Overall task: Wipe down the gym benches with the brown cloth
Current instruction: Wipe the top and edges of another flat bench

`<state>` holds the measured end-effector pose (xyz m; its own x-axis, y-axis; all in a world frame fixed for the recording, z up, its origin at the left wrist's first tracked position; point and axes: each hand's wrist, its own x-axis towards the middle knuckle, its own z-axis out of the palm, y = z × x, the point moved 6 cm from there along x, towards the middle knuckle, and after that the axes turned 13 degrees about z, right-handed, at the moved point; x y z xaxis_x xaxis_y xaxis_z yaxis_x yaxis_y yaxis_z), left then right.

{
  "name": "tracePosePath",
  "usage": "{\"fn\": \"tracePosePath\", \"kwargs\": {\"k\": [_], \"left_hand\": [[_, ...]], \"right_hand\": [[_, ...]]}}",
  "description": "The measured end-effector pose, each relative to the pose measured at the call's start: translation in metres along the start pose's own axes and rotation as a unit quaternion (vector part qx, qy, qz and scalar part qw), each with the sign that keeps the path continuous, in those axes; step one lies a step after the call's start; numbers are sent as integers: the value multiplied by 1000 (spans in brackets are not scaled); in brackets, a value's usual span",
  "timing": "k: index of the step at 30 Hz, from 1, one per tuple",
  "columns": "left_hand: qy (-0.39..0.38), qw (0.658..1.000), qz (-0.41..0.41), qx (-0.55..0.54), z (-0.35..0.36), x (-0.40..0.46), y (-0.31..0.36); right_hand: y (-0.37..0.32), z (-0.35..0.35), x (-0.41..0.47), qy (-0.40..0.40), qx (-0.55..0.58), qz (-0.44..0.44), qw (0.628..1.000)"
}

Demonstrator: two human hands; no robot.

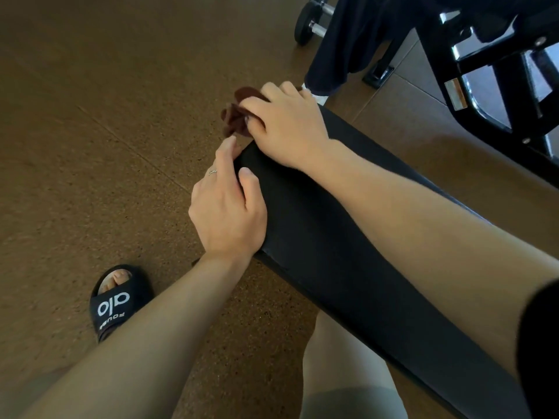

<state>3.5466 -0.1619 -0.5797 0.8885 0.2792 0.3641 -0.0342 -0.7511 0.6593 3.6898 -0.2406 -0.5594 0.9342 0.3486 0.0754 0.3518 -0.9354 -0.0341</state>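
A black padded gym bench (326,243) runs from the lower right up toward the centre. At its far end my right hand (287,125) grips a bunched brown cloth (237,116) that hangs past the pad's corner. My left hand (228,204) rests against the bench's left edge, thumb on the top surface, index finger stretched toward the cloth without touching it. Part of the cloth is hidden under my right hand.
Brown speckled floor (106,131) spreads to the left. My foot in a black slide sandal (116,300) stands lower left. Another person's dark trouser leg (341,49) stands just beyond the bench end. A dumbbell (311,22) and a black machine frame (490,65) sit at the top right.
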Motion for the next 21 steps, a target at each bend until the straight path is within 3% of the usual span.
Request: {"fn": "tracePosePath", "kwargs": {"k": [4,10,15,21], "left_hand": [[-9,1000,9,16,1,2,2],[-6,1000,-10,14,-1,-1,2],[-10,999,-8,30,0,0,4],[-2,999,-4,33,0,0,4]], "right_hand": [[13,-2,14,0,-8,4,1000],[81,-6,7,1,81,117,990],[153,-9,-63,-22,103,224,969],[186,-21,-143,27,46,272,961]]}}
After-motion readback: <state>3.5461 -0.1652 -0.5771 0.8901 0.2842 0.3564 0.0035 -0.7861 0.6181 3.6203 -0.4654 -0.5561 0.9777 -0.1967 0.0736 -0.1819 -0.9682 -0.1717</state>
